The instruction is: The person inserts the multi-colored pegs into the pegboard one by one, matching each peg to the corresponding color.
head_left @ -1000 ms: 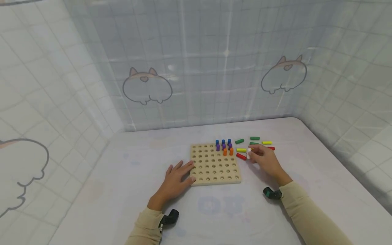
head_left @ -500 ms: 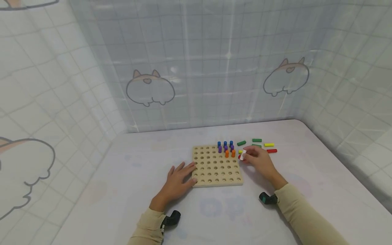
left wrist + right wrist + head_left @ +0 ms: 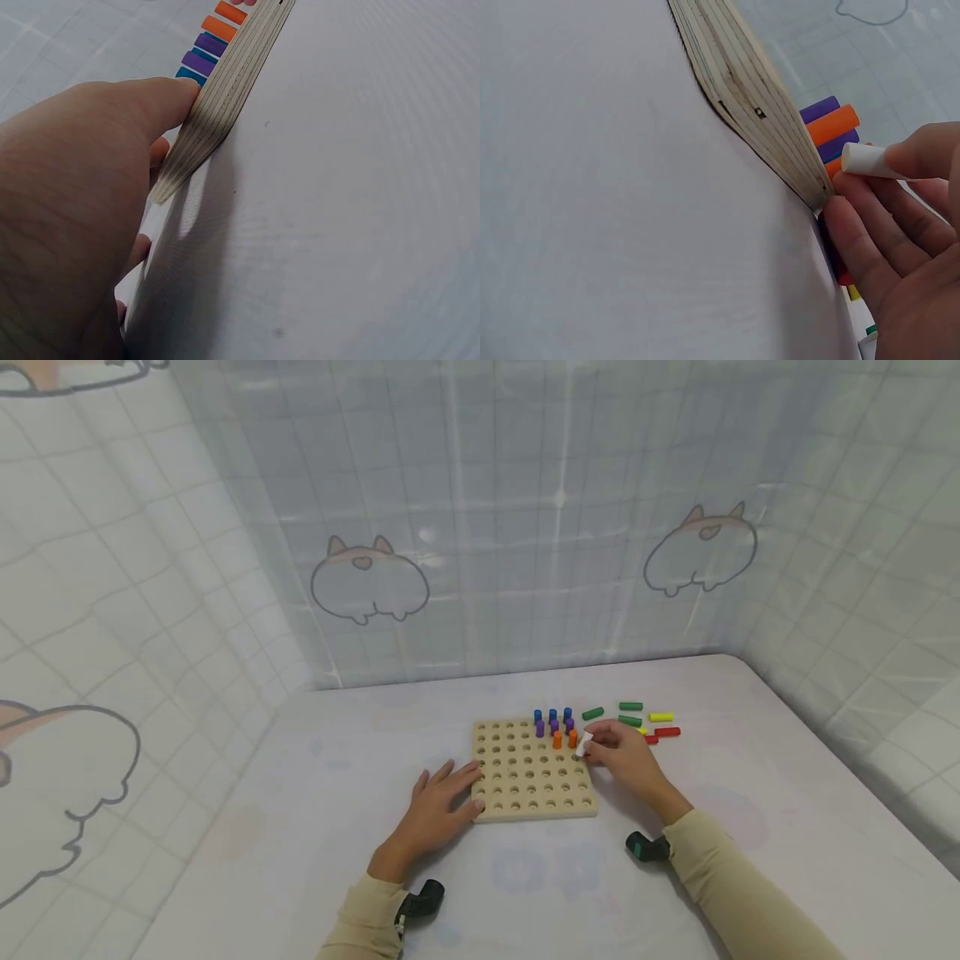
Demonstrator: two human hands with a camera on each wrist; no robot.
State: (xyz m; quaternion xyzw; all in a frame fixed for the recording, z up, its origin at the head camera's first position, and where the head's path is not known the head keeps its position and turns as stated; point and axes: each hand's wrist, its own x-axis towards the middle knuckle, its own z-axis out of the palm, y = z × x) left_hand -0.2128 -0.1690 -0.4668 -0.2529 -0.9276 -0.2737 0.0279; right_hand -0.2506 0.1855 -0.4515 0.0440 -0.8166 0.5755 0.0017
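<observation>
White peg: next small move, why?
Probably tip the white peg upright over the empty hole in front of the right orange peg: the right hand pinches it tilted near that hole, while the left hand touches the board.

Pale, matt wood is shown by the pegboard (image 3: 522, 782), its layered side looking rough, while a smooth, low-sheen finish is shared by the orange pegs (image 3: 834, 124) and purple pegs (image 3: 199, 62) in it and the white peg (image 3: 866, 160) at its edge. Beneath the pegboard, the table (image 3: 405, 718) is surfaced smooth and matt; behind it, glossy, plastic-looking sheeting (image 3: 495, 527) is hung; before it, matt cloth is seen in the sleeves (image 3: 727, 868).
</observation>
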